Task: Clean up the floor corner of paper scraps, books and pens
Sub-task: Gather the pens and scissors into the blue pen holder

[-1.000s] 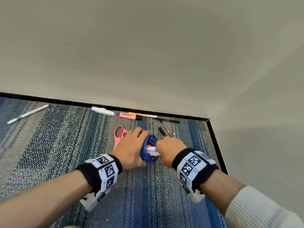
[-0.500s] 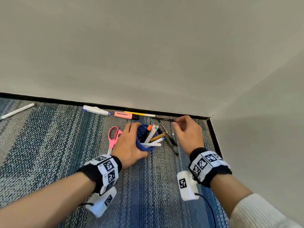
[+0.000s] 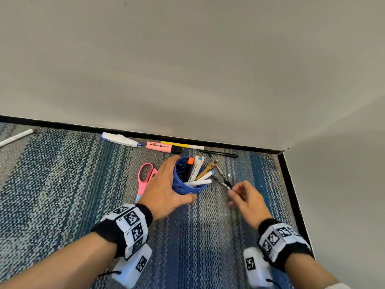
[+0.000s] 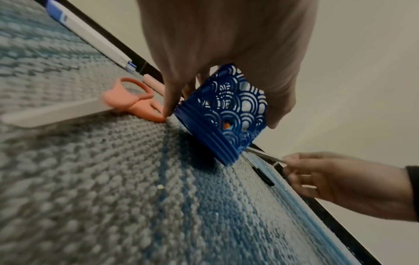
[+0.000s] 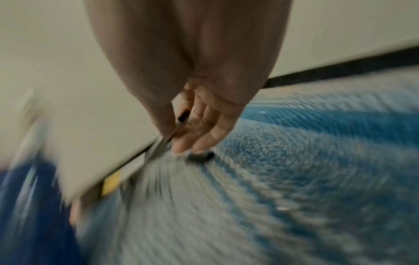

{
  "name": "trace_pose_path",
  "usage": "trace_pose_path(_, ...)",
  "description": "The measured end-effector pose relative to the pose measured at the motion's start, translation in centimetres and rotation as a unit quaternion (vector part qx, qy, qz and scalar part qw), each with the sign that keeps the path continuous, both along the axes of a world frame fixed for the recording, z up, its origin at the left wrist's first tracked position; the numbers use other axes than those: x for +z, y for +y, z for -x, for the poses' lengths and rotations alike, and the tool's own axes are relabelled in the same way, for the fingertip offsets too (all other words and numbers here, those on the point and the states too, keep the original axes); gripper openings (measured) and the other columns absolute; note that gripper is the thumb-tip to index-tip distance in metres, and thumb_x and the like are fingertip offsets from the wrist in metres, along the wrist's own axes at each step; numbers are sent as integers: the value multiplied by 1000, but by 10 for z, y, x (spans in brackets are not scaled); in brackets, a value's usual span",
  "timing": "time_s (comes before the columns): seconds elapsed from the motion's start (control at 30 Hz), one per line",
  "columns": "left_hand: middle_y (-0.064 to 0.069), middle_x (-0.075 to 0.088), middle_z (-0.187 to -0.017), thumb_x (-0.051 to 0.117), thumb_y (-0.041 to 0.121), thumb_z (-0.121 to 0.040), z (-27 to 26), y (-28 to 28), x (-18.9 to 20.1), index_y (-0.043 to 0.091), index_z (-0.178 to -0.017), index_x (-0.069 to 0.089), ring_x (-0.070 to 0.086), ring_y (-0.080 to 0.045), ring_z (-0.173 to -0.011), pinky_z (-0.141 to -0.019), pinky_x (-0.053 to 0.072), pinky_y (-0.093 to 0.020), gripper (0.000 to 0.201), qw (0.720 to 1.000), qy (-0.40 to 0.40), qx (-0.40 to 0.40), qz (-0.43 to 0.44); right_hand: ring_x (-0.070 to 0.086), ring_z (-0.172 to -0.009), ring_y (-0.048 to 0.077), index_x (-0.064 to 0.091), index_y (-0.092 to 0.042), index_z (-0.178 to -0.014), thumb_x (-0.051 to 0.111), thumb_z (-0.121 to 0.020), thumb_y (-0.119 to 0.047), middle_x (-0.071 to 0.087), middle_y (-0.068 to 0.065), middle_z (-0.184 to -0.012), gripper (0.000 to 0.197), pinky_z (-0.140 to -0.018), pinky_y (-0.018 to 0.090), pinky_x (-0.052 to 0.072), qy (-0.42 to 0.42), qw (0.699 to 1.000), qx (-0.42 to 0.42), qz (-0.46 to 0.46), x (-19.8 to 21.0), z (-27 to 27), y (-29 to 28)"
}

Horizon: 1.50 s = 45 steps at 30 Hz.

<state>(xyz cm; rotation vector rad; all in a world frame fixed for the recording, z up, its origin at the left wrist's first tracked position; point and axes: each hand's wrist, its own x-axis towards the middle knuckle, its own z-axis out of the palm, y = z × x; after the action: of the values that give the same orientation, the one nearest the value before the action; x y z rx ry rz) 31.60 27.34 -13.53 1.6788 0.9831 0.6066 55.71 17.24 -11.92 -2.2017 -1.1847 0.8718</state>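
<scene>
A blue openwork pen cup [image 3: 188,182] stands slightly tilted on the carpet, holding several pens. My left hand [image 3: 166,184] grips its side, thumb near me and fingers on the far side. The cup's patterned wall [image 4: 224,114] fills the left wrist view. To the cup's right, my right hand [image 3: 233,190] pinches the end of a thin clear pen [image 3: 223,182] just above the floor. A black pen [image 4: 263,175] lies on the carpet beside it. The right wrist view is blurred but shows the fingertips [image 5: 181,147] closed on the thin pen.
Along the black skirting lie a white correction pen [image 3: 120,139], a pink highlighter [image 3: 162,147], a yellow-white pen [image 3: 183,145] and a black pen [image 3: 218,153]. Pink scissors [image 3: 145,178] lie left of the cup. Another white pen [image 3: 15,137] lies far left. Walls meet at the right.
My right hand left the cup, reached toward the skirting, then drew back toward me and now pinches the thin pen. The left hand keeps hold of the cup, now more upright.
</scene>
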Motion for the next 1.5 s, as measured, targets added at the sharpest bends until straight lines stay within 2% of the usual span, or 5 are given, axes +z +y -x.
trace_pose_path(0.23, 11, 51, -127, 87, 38, -62, -3, 5, 7, 34, -134, 36, 53, -7, -114, -99, 46, -31, 89, 999, 26, -1, -21, 68, -82, 13, 50, -22, -81, 56, -92, -22, 70, -1, -81, 13, -78, 35, 56, 372, 838, -331, -225, 24, -30, 21)
trace_pose_path(0.4, 8, 48, -131, 86, 41, -64, -9, 9, 15, 27, -142, 31, 49, -9, -116, -96, 35, -22, 96, 997, 69, -11, -35, 60, -96, 22, 60, -11, -117, 51, -98, -30, 61, 8, -109, 28, -91, 40, 50, -109, 991, -38, -60, 2, -3, 46)
trace_pose_path(1.1, 12, 49, -131, 82, 49, -61, -1, 11, -4, 33, -139, 33, 51, -10, -124, -103, 45, -41, 93, 1000, 3, -10, -1, 62, -104, 38, 46, -8, -121, 48, -93, -27, 55, 16, -122, 34, -79, 41, 49, -401, 883, 192, 152, -5, 26, 106)
trace_pose_path(1.23, 10, 49, -128, 82, 50, -60, -1, 10, -1, 35, -136, 34, 52, -12, -119, -100, 46, -41, 90, 1000, 18, -12, -8, 60, -94, 39, 51, -3, -102, 43, -96, -25, 63, 20, -97, 24, -77, 39, 44, -148, 987, -56, 28, 0, 27, 89)
trace_pose_path(1.5, 3, 50, -124, 85, 47, -52, -10, 14, 21, 28, -132, 38, 54, -19, -109, -97, 47, -40, 94, 995, 91, -28, -20, 44, -86, 13, 51, -17, -85, 45, -95, -26, 44, 2, -100, 15, -83, 28, 32, 127, 924, -270, -240, 98, 33, 86)
